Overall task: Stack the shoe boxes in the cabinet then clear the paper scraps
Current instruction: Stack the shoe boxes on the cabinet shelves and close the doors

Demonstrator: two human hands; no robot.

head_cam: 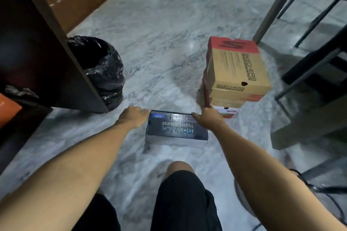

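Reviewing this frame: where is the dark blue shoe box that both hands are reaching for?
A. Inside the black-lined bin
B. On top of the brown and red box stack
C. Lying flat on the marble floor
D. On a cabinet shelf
C: the dark blue shoe box lies flat on the marble floor, with the left hand and right hand at its far corners, beside the stack of boxes.

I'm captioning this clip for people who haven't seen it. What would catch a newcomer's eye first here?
Both bare arms reach down to a dark blue shoe box on the marble floor, the left hand at its left end and the right hand at its far right corner. Just right stands a tilting stack of tan and red shoe boxes. A bin with a black liner sits left, beside the dark cabinet.
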